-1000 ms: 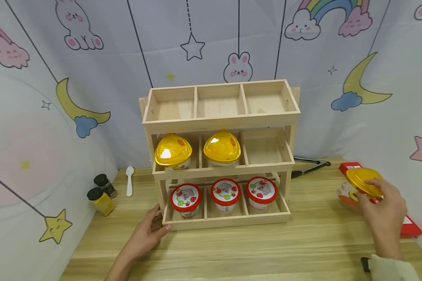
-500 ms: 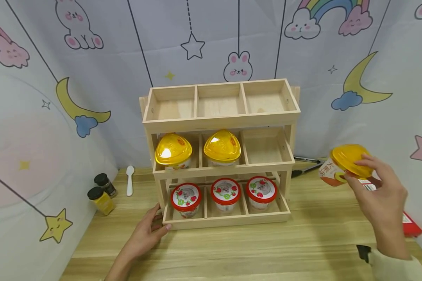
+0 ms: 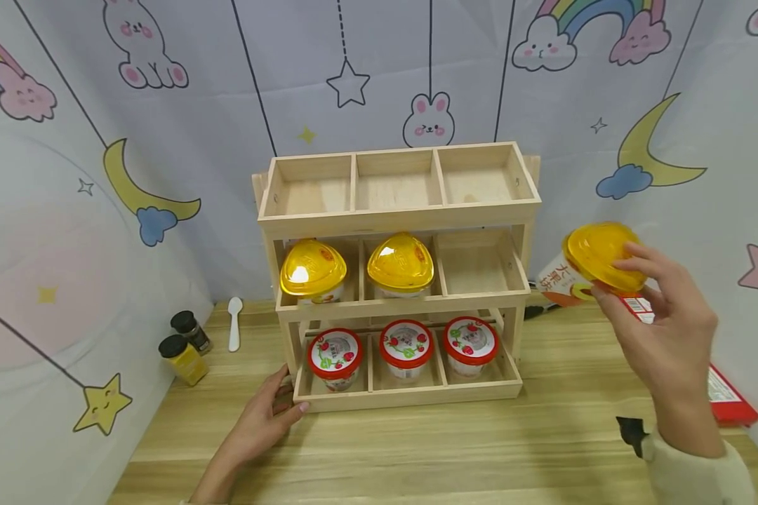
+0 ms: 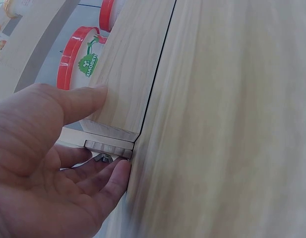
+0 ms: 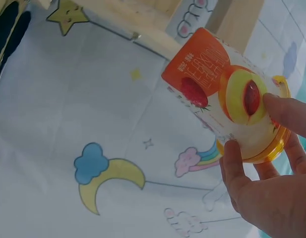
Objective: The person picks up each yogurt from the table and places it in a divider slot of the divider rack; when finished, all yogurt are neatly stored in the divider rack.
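My right hand (image 3: 660, 322) grips a yellow-lidded fruit cup (image 3: 586, 263) by its lid, raised in the air right of the wooden three-tier rack (image 3: 396, 219); the right wrist view shows the fruit cup (image 5: 227, 96) tilted, with fingers (image 5: 286, 111) on its rim. The rack's middle tier holds two yellow-lidded cups (image 3: 312, 270) (image 3: 400, 263), and its right compartment (image 3: 476, 266) is empty. Three red-lidded cups (image 3: 406, 345) fill the bottom tier. My left hand (image 3: 267, 414) rests on the rack's lower left corner, with its thumb (image 4: 68, 101) on the front board (image 4: 130, 74).
The top tier's three compartments (image 3: 394, 181) are empty. Two spice jars (image 3: 183, 351) and a white spoon (image 3: 232, 322) lie left of the rack. A red box (image 3: 723, 396) lies at the table's right edge, and black tongs (image 3: 533, 311) behind the rack.
My right hand has lifted the yellow-lidded cup off the table at the right and carried it up and left toward the rack. The left hand has stayed put.
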### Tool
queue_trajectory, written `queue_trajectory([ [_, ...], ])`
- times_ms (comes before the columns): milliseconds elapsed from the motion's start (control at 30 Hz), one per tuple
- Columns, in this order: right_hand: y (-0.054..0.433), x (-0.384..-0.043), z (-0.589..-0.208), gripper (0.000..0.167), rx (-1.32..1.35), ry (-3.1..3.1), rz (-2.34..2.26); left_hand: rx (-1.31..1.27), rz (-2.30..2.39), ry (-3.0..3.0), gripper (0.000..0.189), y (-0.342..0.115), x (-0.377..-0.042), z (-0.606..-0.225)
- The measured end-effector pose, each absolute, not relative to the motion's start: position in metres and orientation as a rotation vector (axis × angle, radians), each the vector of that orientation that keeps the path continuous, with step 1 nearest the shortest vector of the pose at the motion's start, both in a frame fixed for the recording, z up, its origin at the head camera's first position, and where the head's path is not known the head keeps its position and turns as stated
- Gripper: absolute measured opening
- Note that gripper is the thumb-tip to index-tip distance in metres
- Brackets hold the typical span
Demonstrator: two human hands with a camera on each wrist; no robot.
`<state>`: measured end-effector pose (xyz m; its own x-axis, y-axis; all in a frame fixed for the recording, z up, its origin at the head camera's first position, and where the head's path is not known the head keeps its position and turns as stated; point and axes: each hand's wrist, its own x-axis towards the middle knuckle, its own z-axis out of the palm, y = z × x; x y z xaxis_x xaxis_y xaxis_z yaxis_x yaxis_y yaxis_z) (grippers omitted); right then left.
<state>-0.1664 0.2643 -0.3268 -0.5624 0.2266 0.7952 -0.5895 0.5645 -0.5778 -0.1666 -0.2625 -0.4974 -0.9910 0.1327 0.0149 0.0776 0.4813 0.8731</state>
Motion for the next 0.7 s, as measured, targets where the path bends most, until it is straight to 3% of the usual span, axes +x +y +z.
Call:
queue_trajectory([
  [700, 0.199, -0.191, -0.316, 0.042, 0.512, -1.88, 1.173, 0.184, 1.557, 2.658, 0.088, -0.263, -0.168, -0.499],
])
